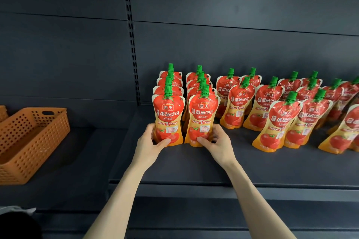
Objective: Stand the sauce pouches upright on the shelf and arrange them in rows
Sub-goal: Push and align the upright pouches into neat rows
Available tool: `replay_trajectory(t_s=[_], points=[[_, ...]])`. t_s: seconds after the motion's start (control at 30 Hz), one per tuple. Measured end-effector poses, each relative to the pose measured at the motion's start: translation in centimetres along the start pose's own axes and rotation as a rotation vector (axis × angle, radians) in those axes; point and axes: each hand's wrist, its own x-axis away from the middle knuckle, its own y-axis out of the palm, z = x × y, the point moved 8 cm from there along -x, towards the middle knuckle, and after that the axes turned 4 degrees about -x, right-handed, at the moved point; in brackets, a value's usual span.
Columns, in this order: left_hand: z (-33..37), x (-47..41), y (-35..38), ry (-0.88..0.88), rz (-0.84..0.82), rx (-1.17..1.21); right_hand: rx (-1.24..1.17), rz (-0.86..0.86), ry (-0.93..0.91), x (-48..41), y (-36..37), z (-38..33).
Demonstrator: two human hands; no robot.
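Red and orange tomato sauce pouches with green caps stand on the dark shelf [194,165]. Two tidy rows run front to back at the left. My left hand [150,141] grips the bottom of the front pouch of the left row [168,114], thumb across its face. My right hand [215,141] grips the bottom of the front pouch of the second row [203,114] the same way. Both pouches stand upright, side by side. To the right, several more pouches [277,122] stand loosely and lean at different angles.
An orange perforated basket [29,137] sits on the neighbouring shelf at the left, beyond a slotted upright post [134,54]. The dark back panel rises behind the pouches. The shelf's front edge [194,184] runs below my wrists.
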Motion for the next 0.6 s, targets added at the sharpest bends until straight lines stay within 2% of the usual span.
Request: replay_trajectory(t_s=[0.17,0.3,0.37,0.43,0.6], points=[[0.3,0.7,-1.0,0.007,0.074,0.048,-0.043,0.039,0.025,0.6,-0.6,-0.5],[1.3,3.2,-2.7,0.175,0.222,-0.226,-0.058,0.153,0.052,2.4,-3.0,0.2],[2.7,4.6,-2.8,0.282,0.265,-0.291,-0.066,0.222,0.035,3.7,-5.1,0.1],[4.9,5.4,-1.4,0.361,0.215,-0.233,-0.051,0.286,0.005,4.7,-7.8,-0.2],[13.1,5.3,7.0,0.5,-0.042,-0.111,0.025,0.442,-0.077,6.0,-16.1,-2.3]])
